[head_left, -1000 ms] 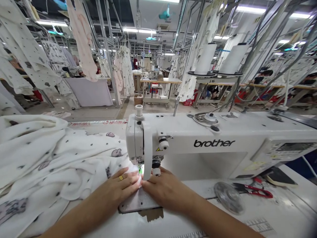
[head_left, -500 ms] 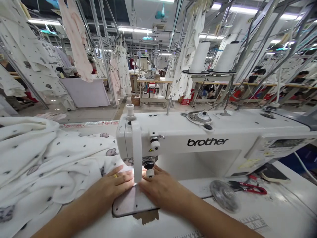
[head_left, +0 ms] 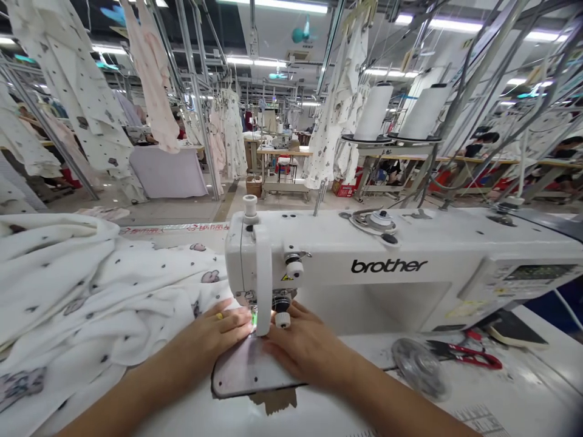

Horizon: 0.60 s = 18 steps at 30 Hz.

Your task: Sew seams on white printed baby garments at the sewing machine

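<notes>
A white Brother sewing machine stands before me, its needle area lit and partly hidden behind the pale front guard. My left hand, with a ring on one finger, lies flat with fingers stretched toward the needle. Under and beyond it spreads white printed fabric, bunched at the left. My right hand rests palm down on the right of the needle, fingers forward and thumb apart, some fingertips hidden by the tension knob. Between the hands shows the metal bed plate.
Right of my arm lie red-handled thread snips, a clear round disc and a dark flat object. Two white thread cones stand behind the machine. Printed garments hang around; people sit at farther tables.
The whole view has shifted slightly, so the machine appears farther right and a little lower. Both hands keep nearly the same place beside the needle.
</notes>
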Tool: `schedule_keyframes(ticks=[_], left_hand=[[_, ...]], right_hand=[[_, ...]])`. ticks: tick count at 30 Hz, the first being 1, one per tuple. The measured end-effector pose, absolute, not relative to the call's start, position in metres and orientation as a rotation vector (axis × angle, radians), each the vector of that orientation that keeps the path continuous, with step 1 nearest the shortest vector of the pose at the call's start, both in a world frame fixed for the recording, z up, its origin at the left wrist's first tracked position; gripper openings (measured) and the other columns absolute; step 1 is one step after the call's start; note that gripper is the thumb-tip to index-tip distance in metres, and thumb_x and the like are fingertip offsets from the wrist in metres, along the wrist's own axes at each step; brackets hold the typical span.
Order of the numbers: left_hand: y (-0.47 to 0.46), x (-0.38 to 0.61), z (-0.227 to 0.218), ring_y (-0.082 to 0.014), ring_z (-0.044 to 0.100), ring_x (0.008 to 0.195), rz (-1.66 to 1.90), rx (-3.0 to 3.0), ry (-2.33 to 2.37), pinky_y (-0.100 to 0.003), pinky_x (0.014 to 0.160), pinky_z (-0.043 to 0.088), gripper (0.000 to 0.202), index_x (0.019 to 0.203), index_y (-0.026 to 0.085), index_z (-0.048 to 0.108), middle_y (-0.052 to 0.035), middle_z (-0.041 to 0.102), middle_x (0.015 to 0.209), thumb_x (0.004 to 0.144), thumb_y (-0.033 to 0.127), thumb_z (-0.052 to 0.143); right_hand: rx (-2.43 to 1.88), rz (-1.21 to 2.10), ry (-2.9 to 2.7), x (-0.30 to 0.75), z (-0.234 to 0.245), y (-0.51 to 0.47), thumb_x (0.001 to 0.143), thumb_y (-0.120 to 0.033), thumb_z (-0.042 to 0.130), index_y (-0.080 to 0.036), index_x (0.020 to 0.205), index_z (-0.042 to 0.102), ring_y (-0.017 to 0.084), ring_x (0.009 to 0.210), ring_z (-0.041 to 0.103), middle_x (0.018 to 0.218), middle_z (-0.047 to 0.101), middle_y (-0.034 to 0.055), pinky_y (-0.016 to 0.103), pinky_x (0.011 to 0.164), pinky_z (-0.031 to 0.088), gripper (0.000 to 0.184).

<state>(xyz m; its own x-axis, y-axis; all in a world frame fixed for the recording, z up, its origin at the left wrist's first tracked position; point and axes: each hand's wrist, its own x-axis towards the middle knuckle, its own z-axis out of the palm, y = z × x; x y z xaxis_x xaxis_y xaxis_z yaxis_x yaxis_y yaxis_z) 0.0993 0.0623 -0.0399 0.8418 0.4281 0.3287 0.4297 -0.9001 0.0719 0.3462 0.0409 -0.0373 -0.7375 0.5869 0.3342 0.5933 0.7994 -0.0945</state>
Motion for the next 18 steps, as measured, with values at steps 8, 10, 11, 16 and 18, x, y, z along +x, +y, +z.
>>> schedule_keyframes(ticks=[8, 10, 11, 16, 18], left_hand=[[0.0639, 0.0996, -0.0407, -0.0214, 0.060, 0.119, -0.528, -2.999, -0.663, -0.043, 0.107, 0.047, 0.035, 0.126, 0.016, 0.059, -0.0115, 0.065, 0.127, 0.095, 0.005, 0.045], [0.0629, 0.0995, -0.0400, -0.0211, 0.059, 0.120, -0.516, -3.020, -0.684, -0.044, 0.109, 0.045, 0.036, 0.127, 0.016, 0.058, -0.0111, 0.065, 0.126, 0.095, 0.004, 0.046], [0.0621, 0.0993, -0.0397, -0.0204, 0.059, 0.120, -0.505, -3.034, -0.714, -0.044, 0.110, 0.044, 0.038, 0.128, 0.017, 0.057, -0.0099, 0.065, 0.127, 0.094, 0.004, 0.046], [0.0577, 0.0961, -0.0386, -0.0183, 0.053, 0.128, -0.453, -3.040, -0.759, -0.042, 0.114, 0.039, 0.042, 0.132, 0.022, 0.054, -0.0064, 0.062, 0.131, 0.095, 0.004, 0.045], [0.0571, 0.0945, -0.0383, -0.0201, 0.052, 0.129, -0.454, -3.004, -0.680, -0.043, 0.113, 0.040, 0.042, 0.133, 0.020, 0.054, -0.0091, 0.061, 0.133, 0.095, 0.005, 0.045]], right_hand=[[-0.913, -0.029, -2.718, 0.3383, -0.0374, 0.0397, 0.099, -0.021, 0.050, -0.017, 0.102, 0.059, 0.023, 0.097, 0.054, 0.103, 0.065, 0.0066, 0.037, 0.099, 0.036, 0.011], [-0.930, -0.028, -2.733, 0.3377, -0.0370, 0.0398, 0.099, -0.021, 0.050, -0.017, 0.100, 0.059, 0.023, 0.097, 0.054, 0.101, 0.065, 0.0065, 0.037, 0.100, 0.036, 0.011], [-0.937, -0.025, -2.735, 0.3374, -0.0368, 0.0398, 0.099, -0.020, 0.049, -0.017, 0.099, 0.059, 0.023, 0.097, 0.054, 0.100, 0.065, 0.0064, 0.037, 0.100, 0.036, 0.010], [-0.956, 0.006, -2.719, 0.3360, -0.0379, 0.0390, 0.097, -0.019, 0.052, -0.017, 0.098, 0.059, 0.023, 0.096, 0.055, 0.101, 0.064, 0.0063, 0.037, 0.099, 0.037, 0.007], [-0.968, 0.019, -2.710, 0.3359, -0.0389, 0.0388, 0.096, -0.018, 0.054, -0.018, 0.095, 0.059, 0.023, 0.095, 0.055, 0.100, 0.064, 0.0061, 0.037, 0.099, 0.037, 0.005]])
